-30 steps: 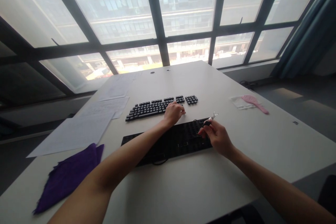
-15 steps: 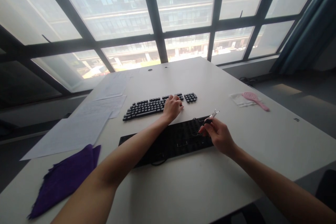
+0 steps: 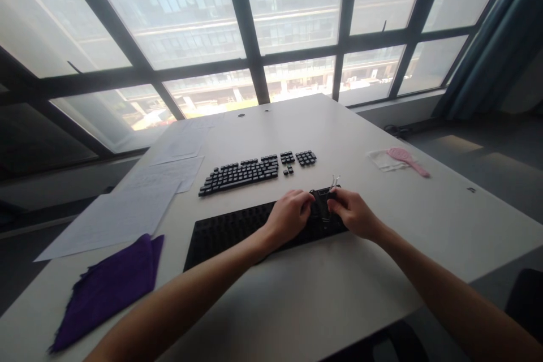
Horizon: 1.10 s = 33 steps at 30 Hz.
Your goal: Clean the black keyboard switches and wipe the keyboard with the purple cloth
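Observation:
A black keyboard (image 3: 237, 225), its keycaps off over much of it, lies before me on the white table. In my right hand (image 3: 351, 212) is a wire keycap puller (image 3: 331, 192), pinched by its dark middle over the keyboard's right end, wire loops pointing up and down. My left hand (image 3: 291, 216) is closed just left of it, above the keyboard, its fingertips curled near the puller; what they hold, if anything, is hidden. Behind the keyboard, loose black keycaps (image 3: 240, 174) are set out in keyboard order, with a few small ones (image 3: 288, 171) beside the main block.
Purple cloth (image 3: 112, 294) lies at the near left, with paper sheets (image 3: 114, 215) beyond it. On the right, a pink brush-like thing (image 3: 405, 158) rests on a white tissue (image 3: 379, 161). Large windows stand behind the white table (image 3: 292, 124).
My left hand has come back from the laid-out keycaps to the keyboard, beside my right hand. A small group of keycaps it covered now shows. The puller has turned more upright.

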Available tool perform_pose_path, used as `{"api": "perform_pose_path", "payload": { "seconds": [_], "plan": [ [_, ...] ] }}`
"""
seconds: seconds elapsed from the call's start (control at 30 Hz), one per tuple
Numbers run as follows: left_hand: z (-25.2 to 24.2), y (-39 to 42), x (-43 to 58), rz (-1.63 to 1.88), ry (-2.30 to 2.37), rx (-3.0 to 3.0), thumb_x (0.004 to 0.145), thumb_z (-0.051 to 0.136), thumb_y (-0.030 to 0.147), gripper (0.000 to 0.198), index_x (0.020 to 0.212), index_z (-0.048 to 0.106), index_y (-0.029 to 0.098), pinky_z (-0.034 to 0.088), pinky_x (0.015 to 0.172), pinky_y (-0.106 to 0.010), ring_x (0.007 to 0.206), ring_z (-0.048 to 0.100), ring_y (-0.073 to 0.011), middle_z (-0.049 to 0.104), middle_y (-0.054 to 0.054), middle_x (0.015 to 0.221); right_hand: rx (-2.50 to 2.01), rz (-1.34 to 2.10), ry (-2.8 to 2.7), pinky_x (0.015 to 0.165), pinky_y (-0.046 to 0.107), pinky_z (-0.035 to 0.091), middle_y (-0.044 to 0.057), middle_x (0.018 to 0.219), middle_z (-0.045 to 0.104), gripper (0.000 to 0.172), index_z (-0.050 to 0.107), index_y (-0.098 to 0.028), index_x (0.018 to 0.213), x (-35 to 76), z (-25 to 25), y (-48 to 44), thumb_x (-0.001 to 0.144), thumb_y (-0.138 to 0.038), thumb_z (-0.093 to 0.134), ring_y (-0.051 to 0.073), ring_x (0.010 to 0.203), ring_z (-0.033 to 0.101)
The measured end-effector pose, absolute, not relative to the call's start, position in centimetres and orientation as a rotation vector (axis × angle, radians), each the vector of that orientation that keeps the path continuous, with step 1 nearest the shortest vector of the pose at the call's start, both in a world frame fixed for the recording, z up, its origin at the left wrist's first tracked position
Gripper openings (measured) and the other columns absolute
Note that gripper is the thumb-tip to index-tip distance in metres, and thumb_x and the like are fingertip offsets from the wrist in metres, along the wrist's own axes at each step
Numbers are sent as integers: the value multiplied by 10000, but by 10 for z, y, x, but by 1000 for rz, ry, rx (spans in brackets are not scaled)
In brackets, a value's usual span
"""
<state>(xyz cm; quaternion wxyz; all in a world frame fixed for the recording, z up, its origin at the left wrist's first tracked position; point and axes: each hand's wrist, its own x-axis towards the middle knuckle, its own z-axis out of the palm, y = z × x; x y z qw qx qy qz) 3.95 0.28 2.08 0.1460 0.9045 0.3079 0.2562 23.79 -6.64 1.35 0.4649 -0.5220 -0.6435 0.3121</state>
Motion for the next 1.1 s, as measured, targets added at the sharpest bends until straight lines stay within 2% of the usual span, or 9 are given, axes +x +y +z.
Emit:
{"api": "perform_pose_path", "payload": {
  "seconds": [0.27, 0.4, 0.47, 0.53, 0.6, 0.73, 0.9, 1.1],
  "plan": [
    [-1, -34, 44, 751, 866, 2528, 849, 548, 119, 134, 896, 628, 216, 486, 760, -335, 876, 577, -213, 652, -41, 893, -1274, 797, -1824, 568, 260, 378, -19, 669, 561, 154, 558, -192, 763, 236, 14, -73, 909, -238, 542, 148, 620, 486],
    [5, -36, 42, 749, 804, 2561, 817, 581, 131, 124, 892, 635, 213, 477, 760, -329, 869, 553, -209, 635, -39, 888, -1225, 639, -1953, 687, 312, 443, 39, 810, 640, 161, 605, -201, 828, 236, 12, -84, 947, -235, 502, 195, 747, 563],
    [8, -37, 41, 710, 731, 2600, 789, 651, 192, 107, 894, 640, 211, 475, 776, -336, 862, 539, -210, 622, -40, 896, -1184, 514, -2014, 727, 342, 451, 65, 825, 645, 187, 627, -205, 843, 235, 8, -90, 958, -225, 481, 215, 779, 569],
    [9, -38, 42, 675, 685, 2622, 762, 729, 306, 181, 888, 643, 208, 473, 778, -345, 850, 528, -214, 612, -41, 894, -1155, 427, -2051, 725, 357, 454, 69, 785, 636, 194, 635, -210, 829, 234, 3, -93, 950, -211, 483, 224, 762, 565],
    [8, -37, 44, 661, 708, 2616, 759, 758, 376, 233, 877, 649, 207, 469, 760, -346, 846, 526, -215, 612, -41, 891, -1170, 422, -1999, 723, 357, 466, 66, 787, 645, 167, 636, -212, 835, 233, -2, -94, 936, -205, 502, 226, 765, 583],
    [1, -35, 47, 682, 762, 2564, 790, 753, 291, 161, 915, 682, 218, 464, 761, -333, 882, 546, -209, 637, -35, 928, -1315, 583, -1700, 655, 313, 483, 31, 769, 675, 117, 617, -203, 843, 232, -10, -91, 914, -220, 526, 200, 706, 622],
    [-3, -33, 49, 722, 733, 2501, 789, 771, 285, 168, 933, 707, 227, 467, 821, -348, 903, 574, -208, 667, -29, 926, -1355, 646, -1533, 603, 287, 462, 9, 678, 643, 169, 594, -195, 752, 231, -12, -86, 899, -268, 552, 182, 641, 593],
    [0, -34, 49, 768, 743, 2347, 820, 755, 277, 182, 979, 679, 236, 452, 856, -360, 941, 608, -212, 696, -13, 963, -1296, 701, -1394, 623, 302, 493, 20, 693, 646, 206, 568, -202, 793, 230, -10, -86, 921, -363, 570, 193, 651, 621]
  ]
}}
